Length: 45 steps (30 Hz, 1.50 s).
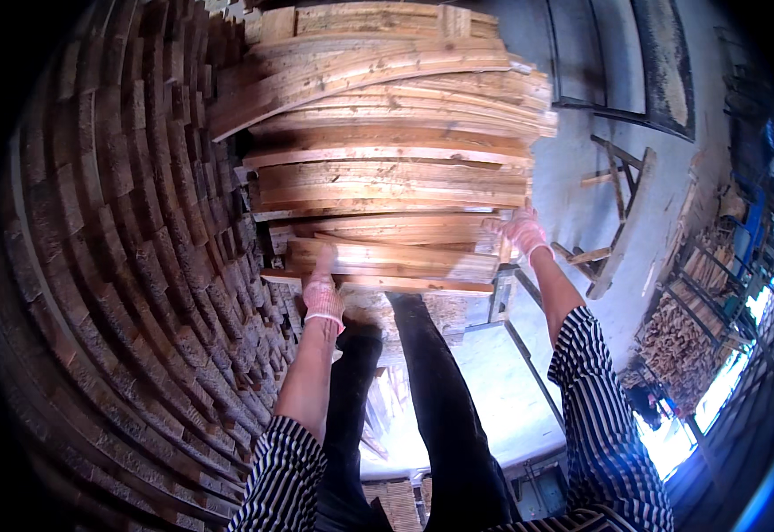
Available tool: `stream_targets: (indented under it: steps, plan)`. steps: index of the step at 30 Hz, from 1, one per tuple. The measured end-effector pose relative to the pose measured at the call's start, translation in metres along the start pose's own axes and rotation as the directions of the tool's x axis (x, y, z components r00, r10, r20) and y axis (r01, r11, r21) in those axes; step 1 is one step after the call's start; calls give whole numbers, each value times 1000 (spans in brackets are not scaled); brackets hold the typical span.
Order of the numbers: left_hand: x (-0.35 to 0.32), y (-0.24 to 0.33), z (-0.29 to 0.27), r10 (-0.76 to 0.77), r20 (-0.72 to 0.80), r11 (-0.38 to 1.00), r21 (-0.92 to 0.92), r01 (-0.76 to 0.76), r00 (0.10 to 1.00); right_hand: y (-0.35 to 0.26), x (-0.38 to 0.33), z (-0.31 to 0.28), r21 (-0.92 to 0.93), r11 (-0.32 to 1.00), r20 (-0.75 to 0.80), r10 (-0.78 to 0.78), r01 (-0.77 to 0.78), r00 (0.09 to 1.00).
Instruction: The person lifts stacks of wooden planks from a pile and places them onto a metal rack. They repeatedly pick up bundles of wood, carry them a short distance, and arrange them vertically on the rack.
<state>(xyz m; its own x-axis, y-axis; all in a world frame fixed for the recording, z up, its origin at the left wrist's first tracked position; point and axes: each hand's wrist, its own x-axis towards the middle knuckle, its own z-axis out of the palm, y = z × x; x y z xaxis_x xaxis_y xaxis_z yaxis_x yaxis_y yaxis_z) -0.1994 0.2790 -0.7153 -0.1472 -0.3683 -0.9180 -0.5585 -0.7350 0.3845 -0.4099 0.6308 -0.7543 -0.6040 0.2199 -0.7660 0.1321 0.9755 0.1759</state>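
A tall stack of pale wooden slats [396, 184] lies crosswise in front of me, with some slats askew on top. My left hand [322, 294], in a pinkish knit glove, is at the left part of the nearest slats [405, 259]. Its thumb lies over their top, and the other fingers are hidden below the edge. At the right ends of the same slats is my right hand [523, 232], gloved alike and slightly blurred, its fingers closed against the wood.
Dark, rough-ended boards [130, 257] rise in a dense wall along my left. To the right, a wooden trestle [613, 213] stands on the pale floor [564, 186], below a dark frame [622, 62]. Bundled wood pieces [693, 328] sit on a rack at far right.
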Motion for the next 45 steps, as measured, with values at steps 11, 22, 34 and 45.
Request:
stream_targets:
  steps: [11, 22, 34, 45]
  plan:
    - [-30, -10, -23, 164, -504, 985, 130, -113, 848, -47, -53, -5, -524, 640, 736, 8, 562, 677]
    - [-18, -110, -13, -152, 165, 790, -573, 220, 975, -137, -35, 21, 58, 737, 901, -330, 673, 284]
    - [-98, -42, -16, -207, 226, 736, -605, 304, 952, -139, -127, -65, 321, 806, 808, -507, 497, 300]
    - [-203, 71, -65, -405, 408, 787, -300, 539, 818, -155, -285, -157, 450, 882, 885, -420, -137, 200]
